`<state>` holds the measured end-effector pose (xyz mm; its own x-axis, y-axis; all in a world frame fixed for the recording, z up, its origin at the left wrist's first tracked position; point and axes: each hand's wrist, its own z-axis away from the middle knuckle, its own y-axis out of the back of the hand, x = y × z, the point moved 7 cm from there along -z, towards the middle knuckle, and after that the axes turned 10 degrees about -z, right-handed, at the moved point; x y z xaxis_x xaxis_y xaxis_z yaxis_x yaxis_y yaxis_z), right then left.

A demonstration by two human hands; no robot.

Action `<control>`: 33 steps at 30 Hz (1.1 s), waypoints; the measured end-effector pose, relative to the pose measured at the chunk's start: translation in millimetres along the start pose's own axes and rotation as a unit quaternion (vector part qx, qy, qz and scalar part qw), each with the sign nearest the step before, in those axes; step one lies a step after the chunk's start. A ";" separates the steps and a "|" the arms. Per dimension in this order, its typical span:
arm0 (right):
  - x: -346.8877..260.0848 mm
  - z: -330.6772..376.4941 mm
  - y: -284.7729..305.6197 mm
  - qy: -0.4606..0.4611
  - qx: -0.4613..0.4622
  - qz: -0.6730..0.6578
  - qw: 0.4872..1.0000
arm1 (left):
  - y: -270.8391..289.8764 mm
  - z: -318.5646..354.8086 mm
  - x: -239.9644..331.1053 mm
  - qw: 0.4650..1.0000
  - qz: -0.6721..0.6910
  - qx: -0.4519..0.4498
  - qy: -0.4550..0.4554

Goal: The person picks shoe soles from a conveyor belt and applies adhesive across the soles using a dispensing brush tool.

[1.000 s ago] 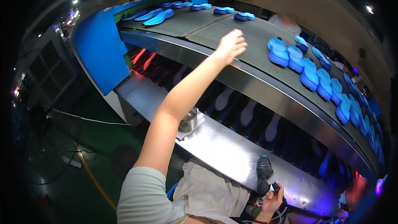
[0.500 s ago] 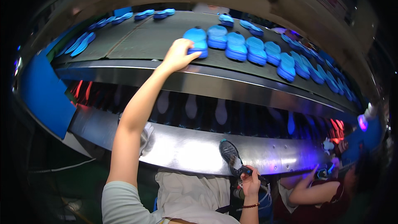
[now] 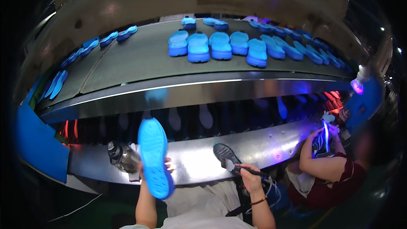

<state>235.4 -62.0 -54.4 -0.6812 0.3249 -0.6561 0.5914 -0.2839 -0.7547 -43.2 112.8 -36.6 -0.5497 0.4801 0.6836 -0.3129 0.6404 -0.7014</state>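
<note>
A bright blue shoe sole stands upright above the steel ledge, its grooved face showing. My left hand is closed around it from behind, and most of that hand is hidden by the sole. In my right hand is a black-handled brush, gripped between thumb and fingers. Its pale, flat head lies against a dark grey, textured sole on the ledge.
Rows of blue soles ride on the conveyor belt above. A bottle stands left on the steel ledge. At right, a co-worker's arm works beside a lit lamp. A pale cable hangs by my right wrist.
My left hand has taken a blue sole off the belt and brought it down in front of me. The brush remains in my right hand. The view has shifted to the right.
</note>
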 end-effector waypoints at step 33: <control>-30.2 -45.2 -158.3 0.077 -0.232 0.348 0.905 | -91.3 -41.3 -80.2 0.978 0.121 0.117 0.122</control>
<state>181.8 13.8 84.8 -0.0276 0.3455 -0.9380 0.9961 -0.0696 -0.0549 61.5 40.6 -19.1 -0.4380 0.7471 0.5001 -0.3807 0.3497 -0.8560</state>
